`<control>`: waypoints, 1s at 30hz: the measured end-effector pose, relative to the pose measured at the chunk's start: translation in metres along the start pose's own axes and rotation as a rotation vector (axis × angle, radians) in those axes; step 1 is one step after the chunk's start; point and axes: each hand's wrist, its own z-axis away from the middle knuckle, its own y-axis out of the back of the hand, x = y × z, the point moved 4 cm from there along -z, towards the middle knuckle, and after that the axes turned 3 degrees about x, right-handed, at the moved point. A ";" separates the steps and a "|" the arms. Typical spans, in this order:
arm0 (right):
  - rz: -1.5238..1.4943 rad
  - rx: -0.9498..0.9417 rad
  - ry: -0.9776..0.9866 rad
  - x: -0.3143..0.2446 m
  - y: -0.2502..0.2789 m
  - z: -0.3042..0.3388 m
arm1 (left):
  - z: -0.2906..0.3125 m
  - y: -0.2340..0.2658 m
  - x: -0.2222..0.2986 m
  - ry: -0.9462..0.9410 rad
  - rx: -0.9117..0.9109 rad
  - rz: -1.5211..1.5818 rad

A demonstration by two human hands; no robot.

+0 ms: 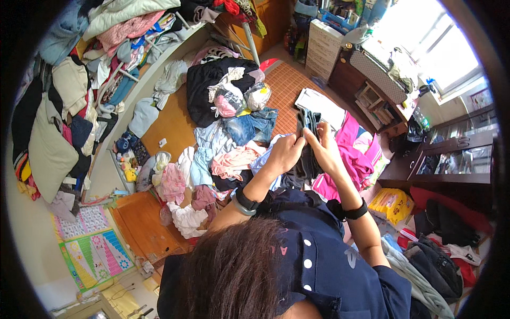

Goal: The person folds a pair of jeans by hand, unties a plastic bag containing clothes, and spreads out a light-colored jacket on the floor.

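Both my hands are closed on a pair of dark trousers (307, 159), held up in front of my chest with the upper end bunched above the fingers. My left hand (287, 152) pinches the near left edge, and my right hand (325, 148) grips the right edge with its thumb close to the left one. Just beyond them lies a white folded garment (321, 103). To the right is a bright pink garment (348, 146). Left of my hands are blue jeans (249, 126) and a peach garment (234, 161) in a loose heap.
A black garment with plastic-bagged clothes (229, 100) rests behind the heap on a brown mat (291, 80). Clothes pile high on the left rack (114, 90). A dark cabinet (451, 159) stands at right, near a yellow package (391, 205) and more clothes (433, 266).
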 end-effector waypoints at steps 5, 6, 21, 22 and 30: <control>0.109 -0.041 0.002 -0.008 -0.013 0.003 | 0.035 -0.011 -0.034 0.323 -0.152 0.732; 0.038 -0.069 -0.029 -0.010 -0.014 0.002 | 0.038 -0.002 -0.026 0.332 -0.219 0.822; -0.873 -0.018 -0.389 -0.017 0.042 0.009 | 0.064 0.086 -0.150 0.638 -0.058 1.390; -0.873 0.007 -0.406 0.014 0.062 0.003 | 0.069 0.086 -0.141 0.652 -0.065 1.388; -0.816 0.007 -0.512 0.081 0.082 -0.017 | 0.030 0.093 -0.136 0.518 -0.130 0.923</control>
